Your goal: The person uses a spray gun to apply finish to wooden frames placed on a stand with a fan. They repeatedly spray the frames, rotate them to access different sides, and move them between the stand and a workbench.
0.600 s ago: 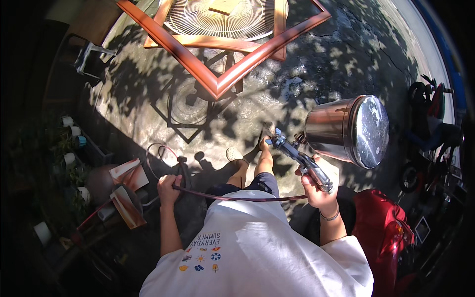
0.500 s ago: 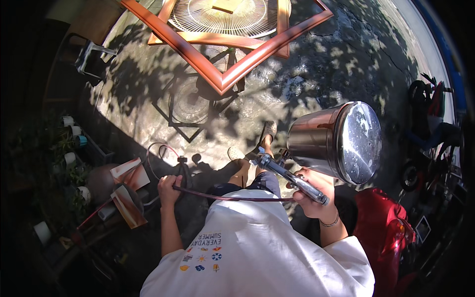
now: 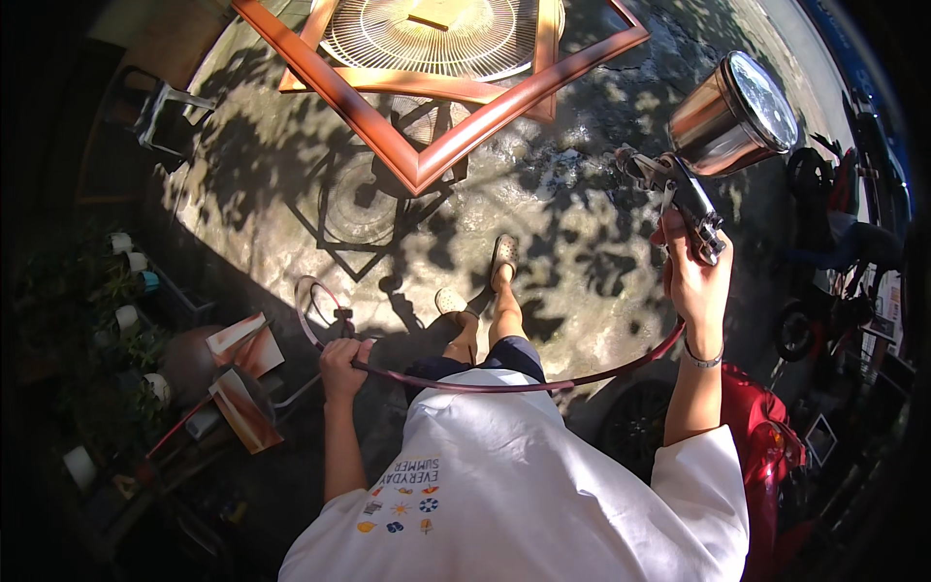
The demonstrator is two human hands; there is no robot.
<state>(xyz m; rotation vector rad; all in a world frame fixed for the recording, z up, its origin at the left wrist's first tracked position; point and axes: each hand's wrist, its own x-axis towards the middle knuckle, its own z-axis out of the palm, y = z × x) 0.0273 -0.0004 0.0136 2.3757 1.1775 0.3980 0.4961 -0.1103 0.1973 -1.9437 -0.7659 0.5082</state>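
Note:
My right hand [image 3: 696,276], stretched out ahead to the right, is wrapped round the handle of a metal spray gun [image 3: 681,194]. A shiny silver paint cup [image 3: 722,116] sits on the gun, tilted to the right. From the gun a dark red air hose [image 3: 621,373] sags across my waist. My left hand [image 3: 343,369] is closed round that hose at the left, where it loops on beyond my fist. Ahead, a reddish-brown wooden frame [image 3: 419,167] points one corner toward me, apart from both hands. A second, lighter wooden frame [image 3: 427,82] lies beneath it.
Under the frames is a round wire fan grille [image 3: 427,39]. At left are boards with brown paint streaks [image 3: 244,407], potted plants [image 3: 116,301] and a stool [image 3: 165,116]. A red covered object [image 3: 756,456] stands close on my right. Parked wheels [image 3: 795,335] are farther right.
My right hand has swung the spray gun forward and to the right, away from my body. The hose is drawn out in a wider curve. My left hand has shifted slightly, still gripping the hose.

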